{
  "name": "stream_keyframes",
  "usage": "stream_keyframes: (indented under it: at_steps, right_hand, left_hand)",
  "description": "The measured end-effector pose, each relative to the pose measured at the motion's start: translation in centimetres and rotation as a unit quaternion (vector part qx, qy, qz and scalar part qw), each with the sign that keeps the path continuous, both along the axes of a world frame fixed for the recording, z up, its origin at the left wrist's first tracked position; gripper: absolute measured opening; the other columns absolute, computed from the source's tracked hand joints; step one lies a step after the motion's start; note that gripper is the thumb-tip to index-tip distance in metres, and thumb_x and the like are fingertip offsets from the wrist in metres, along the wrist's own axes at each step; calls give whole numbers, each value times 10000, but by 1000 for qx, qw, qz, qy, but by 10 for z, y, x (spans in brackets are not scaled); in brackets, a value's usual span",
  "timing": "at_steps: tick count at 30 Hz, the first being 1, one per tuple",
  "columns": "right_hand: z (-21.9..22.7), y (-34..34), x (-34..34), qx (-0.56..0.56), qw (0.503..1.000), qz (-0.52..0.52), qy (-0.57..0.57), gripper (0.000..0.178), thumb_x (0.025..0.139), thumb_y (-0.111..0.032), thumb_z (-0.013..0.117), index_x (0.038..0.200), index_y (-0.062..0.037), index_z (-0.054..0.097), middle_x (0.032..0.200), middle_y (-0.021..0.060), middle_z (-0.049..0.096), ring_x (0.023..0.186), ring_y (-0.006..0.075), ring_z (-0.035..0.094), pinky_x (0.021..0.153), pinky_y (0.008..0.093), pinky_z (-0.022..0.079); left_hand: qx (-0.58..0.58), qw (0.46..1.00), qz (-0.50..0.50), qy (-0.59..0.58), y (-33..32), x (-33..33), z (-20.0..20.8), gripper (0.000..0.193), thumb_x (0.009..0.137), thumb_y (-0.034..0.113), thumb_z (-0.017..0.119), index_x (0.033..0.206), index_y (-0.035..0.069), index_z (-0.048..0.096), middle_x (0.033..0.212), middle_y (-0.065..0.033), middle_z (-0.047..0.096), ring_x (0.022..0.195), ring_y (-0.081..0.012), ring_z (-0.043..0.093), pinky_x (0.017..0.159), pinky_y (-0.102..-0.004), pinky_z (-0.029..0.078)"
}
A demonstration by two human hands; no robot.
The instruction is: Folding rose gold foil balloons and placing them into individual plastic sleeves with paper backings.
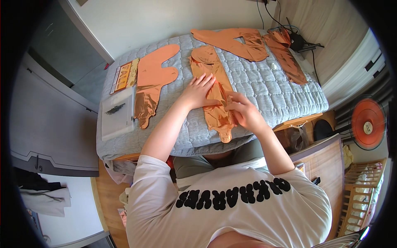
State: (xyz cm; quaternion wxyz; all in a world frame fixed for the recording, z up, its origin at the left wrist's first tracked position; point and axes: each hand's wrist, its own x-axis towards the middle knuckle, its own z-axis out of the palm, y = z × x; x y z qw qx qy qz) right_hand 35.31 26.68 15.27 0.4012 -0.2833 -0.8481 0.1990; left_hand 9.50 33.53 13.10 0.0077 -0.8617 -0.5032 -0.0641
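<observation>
While your left hand (pixel 198 91) lies flat with its fingers spread, the long shiny orange foil balloon (pixel 221 84) is right under it, on the bed (pixel 256 78). Your right hand (pixel 247 113) bends its fingers at the balloon's right edge; I can't tell if they pinch it. The balloon runs from the far side down toward you, leaning a bit right. Its small knobby end points at your tummy, nearer your right hand. A flat foil shape (pixel 155 72) lies to the left.
</observation>
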Motion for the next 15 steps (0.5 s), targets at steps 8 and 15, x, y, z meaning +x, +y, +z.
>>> stream_keyframes:
  at_steps: [8,15]
  right_hand:
    - [9,-6,-14,-41,996,-12,-83,290,839,-72,749,1126,-39,716,1310,133,632,1178,327,623,985,410,506]
    - [3,0,-8,30,990,-6,-139,274,907,-212,703,1139,-67,725,1221,97,672,1206,295,587,1067,432,435]
  left_hand:
    - [14,1000,-6,-6,5,-5,-10,907,951,708,482,1605,111,289,1676,-106,268,1557,-316,209,1253,-502,190]
    - [-11,999,-4,-39,6,-6,-9,866,984,686,436,1607,105,283,1675,-111,268,1557,-320,205,1251,-504,193]
